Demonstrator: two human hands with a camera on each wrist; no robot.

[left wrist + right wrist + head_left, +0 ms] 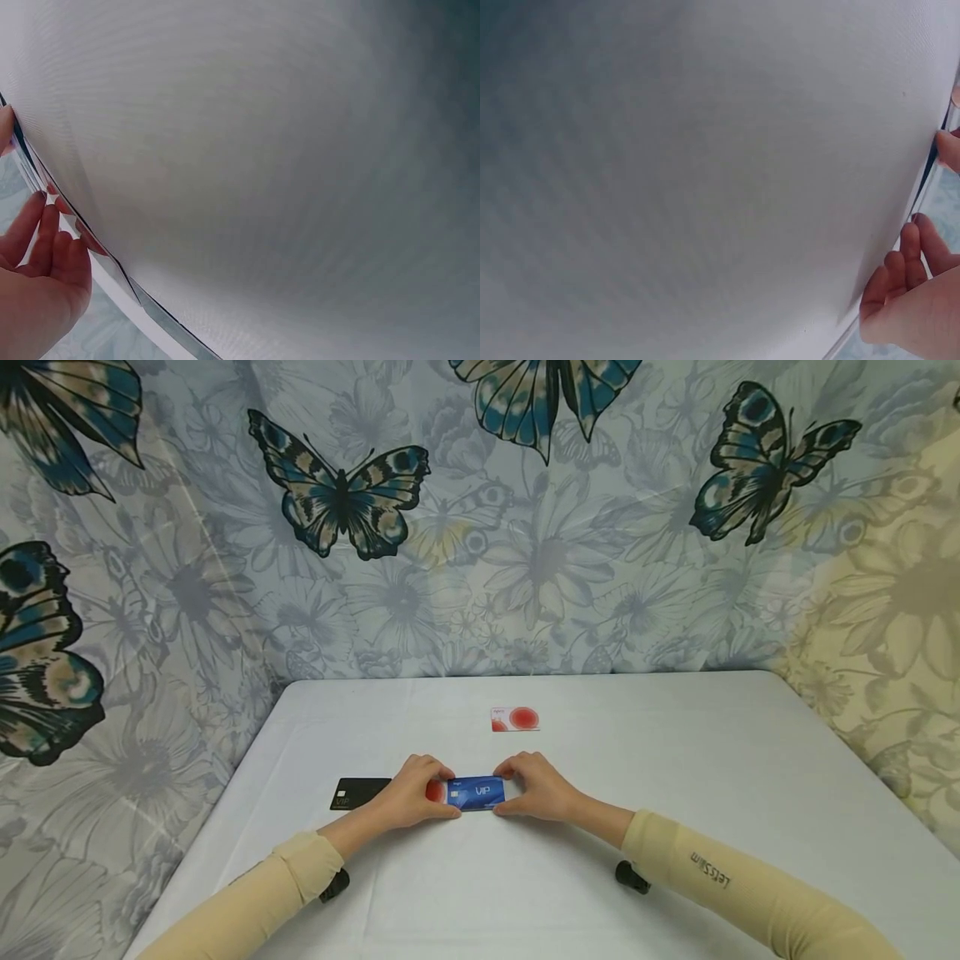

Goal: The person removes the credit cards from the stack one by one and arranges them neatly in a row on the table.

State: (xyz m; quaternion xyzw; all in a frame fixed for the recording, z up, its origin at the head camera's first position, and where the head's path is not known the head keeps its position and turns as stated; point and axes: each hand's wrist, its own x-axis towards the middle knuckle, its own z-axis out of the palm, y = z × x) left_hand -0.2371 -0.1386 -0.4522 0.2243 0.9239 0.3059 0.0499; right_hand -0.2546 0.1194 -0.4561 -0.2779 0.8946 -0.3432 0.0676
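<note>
A blue card point(476, 792) printed "VIP" lies near the middle of the white table. My left hand point(408, 791) holds its left end, with the thumb at the near edge and the index finger at the far edge. The right hand point(542, 789) grips the right end in the same way. A red and white card point(436, 791) shows partly between the left fingers, beside the blue card. Left of that hand is a black card point(358, 793), its right end hidden by the hand. The left wrist view shows the left hand point(45, 277) at the cards' edge; the right hand point(911, 292) appears in its own wrist view.
Another red and white card point(515, 719) lies farther back on the white table point(675, 735). Behind the table hangs a butterfly-patterned cloth point(540, 568). Dark wrist devices point(632, 877) sit below both forearms.
</note>
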